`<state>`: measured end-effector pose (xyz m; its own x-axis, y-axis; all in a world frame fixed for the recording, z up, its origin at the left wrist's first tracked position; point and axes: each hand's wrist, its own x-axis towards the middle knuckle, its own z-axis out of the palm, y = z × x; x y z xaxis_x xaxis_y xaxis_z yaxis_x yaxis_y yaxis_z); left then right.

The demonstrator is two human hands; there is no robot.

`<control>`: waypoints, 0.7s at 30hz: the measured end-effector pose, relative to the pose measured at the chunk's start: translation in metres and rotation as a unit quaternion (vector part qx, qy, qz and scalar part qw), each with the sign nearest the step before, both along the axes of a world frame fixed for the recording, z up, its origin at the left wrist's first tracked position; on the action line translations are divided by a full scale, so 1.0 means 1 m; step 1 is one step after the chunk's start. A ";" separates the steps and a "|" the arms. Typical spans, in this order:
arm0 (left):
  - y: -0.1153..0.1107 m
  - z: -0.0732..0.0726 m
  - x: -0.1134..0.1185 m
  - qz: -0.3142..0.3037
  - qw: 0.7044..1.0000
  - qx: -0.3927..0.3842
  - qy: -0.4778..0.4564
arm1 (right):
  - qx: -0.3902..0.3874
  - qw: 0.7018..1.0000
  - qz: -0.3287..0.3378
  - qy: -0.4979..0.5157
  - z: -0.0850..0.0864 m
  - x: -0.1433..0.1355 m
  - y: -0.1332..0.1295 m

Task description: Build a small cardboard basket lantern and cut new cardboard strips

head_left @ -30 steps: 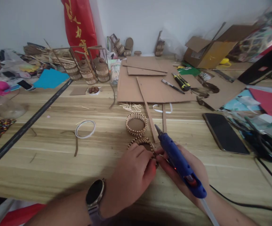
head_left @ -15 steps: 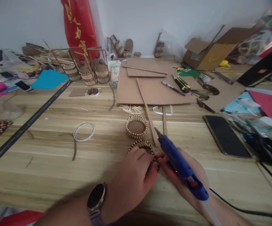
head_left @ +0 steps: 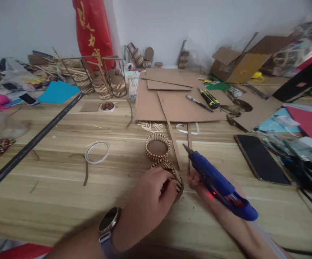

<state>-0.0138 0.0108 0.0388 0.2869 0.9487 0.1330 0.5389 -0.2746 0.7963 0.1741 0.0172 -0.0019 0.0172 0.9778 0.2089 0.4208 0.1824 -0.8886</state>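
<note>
From where I stand, the work looks part done: the nearer stick basket (head_left: 180, 187) sits on the wooden table (head_left: 50, 201) in front of the person, tilted, its row of upright sticks in place wherever I can see it, though fingers hide much of the rim. The left hand (head_left: 146, 201) grasps its wall between thumb and fingers. The right hand (head_left: 212, 205) is wrapped round a blue glue gun (head_left: 212, 176), nozzle pointing far and left, its fingertips just right of the basket; whether they also pinch a strip, I can't tell. Just beyond stands a second stick basket (head_left: 157, 147), similarly walled. Neither shows the lid or tall handle of the baskets at far left (head_left: 118, 84), and loose sticks (head_left: 157, 127) lie unused farther off.
</note>
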 end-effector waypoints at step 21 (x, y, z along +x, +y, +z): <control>-0.005 -0.008 -0.003 0.019 0.990 -0.075 -0.118 | -0.055 0.993 0.004 0.102 0.005 -0.013 -0.002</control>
<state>-0.0172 0.0057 0.0304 0.2274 0.9726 0.0482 0.3403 -0.1258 0.9319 0.1608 0.0157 0.0028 0.0397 0.9948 0.0939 0.2284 0.0825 -0.9701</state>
